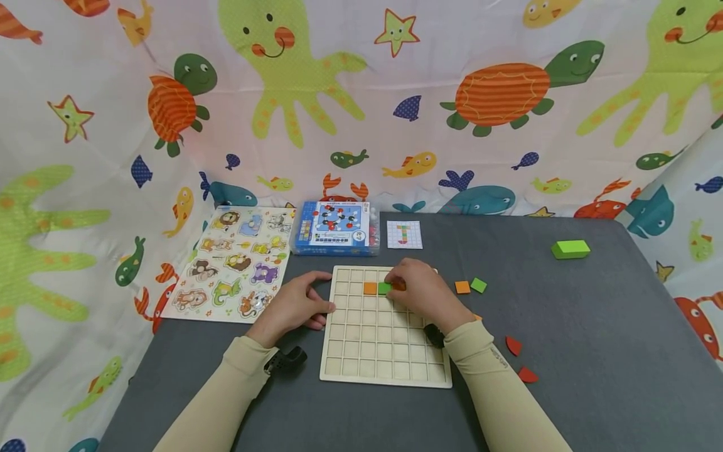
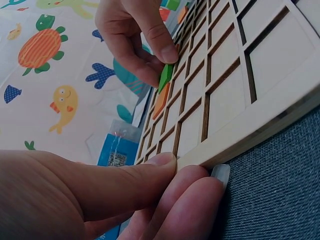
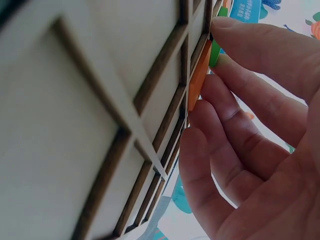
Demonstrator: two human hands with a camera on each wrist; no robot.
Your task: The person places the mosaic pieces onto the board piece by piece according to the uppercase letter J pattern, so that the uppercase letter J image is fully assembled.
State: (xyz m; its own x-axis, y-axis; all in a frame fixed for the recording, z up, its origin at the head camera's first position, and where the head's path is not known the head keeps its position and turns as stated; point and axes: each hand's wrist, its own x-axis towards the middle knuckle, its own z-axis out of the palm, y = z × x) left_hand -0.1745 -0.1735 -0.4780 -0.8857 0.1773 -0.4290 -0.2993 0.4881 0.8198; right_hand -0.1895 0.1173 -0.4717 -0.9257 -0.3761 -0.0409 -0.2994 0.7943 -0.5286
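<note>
a dark grey desk (image 1: pixel 621 326) carries everything i can see laid out here. on it lies the wooden grid board (image 1: pixel 361 351), pale and squarish, its thin raised ribs marking out rows of shallow square cells. left of the board is a puzzle sheet of cartoon animals (image 1: pixel 221 254); just beyond the board's far edge sits a blue box (image 1: pixel 337 233). the person's left hand (image 1: pixel 294 304) grips the board's left edge, thumb on the rim. the right hand (image 1: pixel 423 289), over the board's far part, pinches a bright green tile (image 1: pixel 384 289) between thumb and finger. beyond the board is a white card (image 1: pixel 404 235) with a small coloured grid figure, and well to its right a lime block (image 1: pixel 570 250). along the board's far part, flat orange tiles (image 1: pixel 369 288) flank the green one. right of the board lie a loose orange square (image 1: pixel 462 287), a green square (image 1: pixel 478 285) and two red wedges (image 1: pixel 513 346).
</note>
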